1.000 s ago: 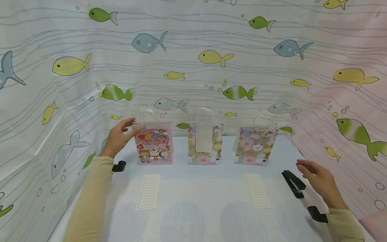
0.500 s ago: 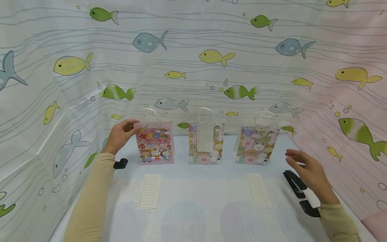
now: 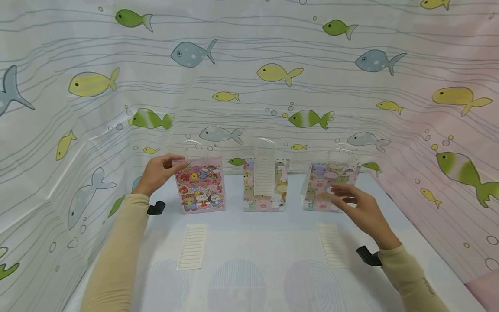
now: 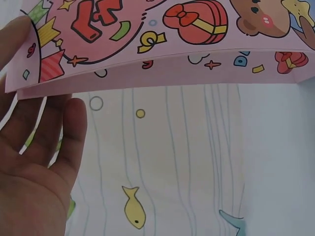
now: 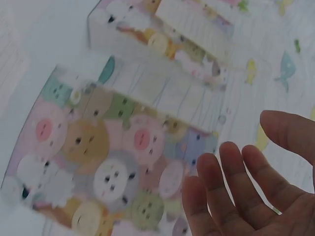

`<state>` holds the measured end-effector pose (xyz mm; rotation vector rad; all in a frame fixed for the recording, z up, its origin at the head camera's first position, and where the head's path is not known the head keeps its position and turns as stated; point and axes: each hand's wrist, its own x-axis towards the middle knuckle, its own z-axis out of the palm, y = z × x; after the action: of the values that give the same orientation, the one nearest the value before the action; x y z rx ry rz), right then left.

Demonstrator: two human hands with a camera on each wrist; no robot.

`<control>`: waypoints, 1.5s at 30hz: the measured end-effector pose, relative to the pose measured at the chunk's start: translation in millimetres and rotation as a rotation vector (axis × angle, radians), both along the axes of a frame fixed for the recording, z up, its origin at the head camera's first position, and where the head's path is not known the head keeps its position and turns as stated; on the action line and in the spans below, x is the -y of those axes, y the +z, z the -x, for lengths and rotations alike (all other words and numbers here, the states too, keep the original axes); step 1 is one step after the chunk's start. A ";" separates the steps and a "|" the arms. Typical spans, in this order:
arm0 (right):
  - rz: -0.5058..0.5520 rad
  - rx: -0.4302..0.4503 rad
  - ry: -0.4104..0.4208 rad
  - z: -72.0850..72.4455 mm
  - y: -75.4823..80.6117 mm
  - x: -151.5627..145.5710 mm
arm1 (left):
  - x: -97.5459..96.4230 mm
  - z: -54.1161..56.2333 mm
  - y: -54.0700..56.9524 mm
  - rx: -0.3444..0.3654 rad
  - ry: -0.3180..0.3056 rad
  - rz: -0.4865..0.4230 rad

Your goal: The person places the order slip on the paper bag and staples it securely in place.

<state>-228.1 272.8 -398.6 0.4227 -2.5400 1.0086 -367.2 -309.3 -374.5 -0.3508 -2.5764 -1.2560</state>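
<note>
My left hand pinches the upper left edge of a pink cartoon gift bag. In the left wrist view the thumb lies on the front of the bag and the fingers are behind it. My right hand holds nothing, its fingers spread and slightly bent. It is in front of the right-hand gift bag, which has an animal print, and covers part of it in the head view. The right wrist view shows a gap between fingertips and bag. Another animal-print gift bag stands in the middle.
A lined paper strip hangs on the middle bag's front. Two more lined strips lie on the table, one left and one right. A fish-print curtain rises close behind the bags.
My right hand has moved left from beside a black stapler to the right-hand bag; the stapler is now hidden behind it. The pink bag has turned slightly in my left hand.
</note>
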 end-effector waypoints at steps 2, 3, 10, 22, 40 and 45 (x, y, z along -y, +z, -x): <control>0.020 0.000 0.029 3.0 1.9 11.2 | 0.5 -0.6 -0.8 0.010 -0.002 -0.005; 0.031 -0.003 0.043 4.3 3.0 17.1 | 0.9 -0.8 -1.4 0.011 -0.003 -0.005; 0.112 -0.020 0.114 13.8 10.4 59.0 | 2.5 1.8 -4.3 -0.017 -0.003 -0.029; 0.172 0.029 0.301 25.6 -3.1 139.9 | -2.3 4.1 -7.6 0.027 0.001 -0.128; 0.112 0.288 0.389 55.4 -39.8 242.8 | 0.6 4.9 -15.2 0.012 0.062 -0.119; 0.060 0.317 0.380 57.2 -45.9 268.9 | 1.0 5.5 -15.9 0.018 0.070 -0.130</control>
<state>-285.3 4.0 -444.5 0.8085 -2.7580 1.3809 -372.7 -310.3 -390.4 -0.2218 -2.4825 -1.3987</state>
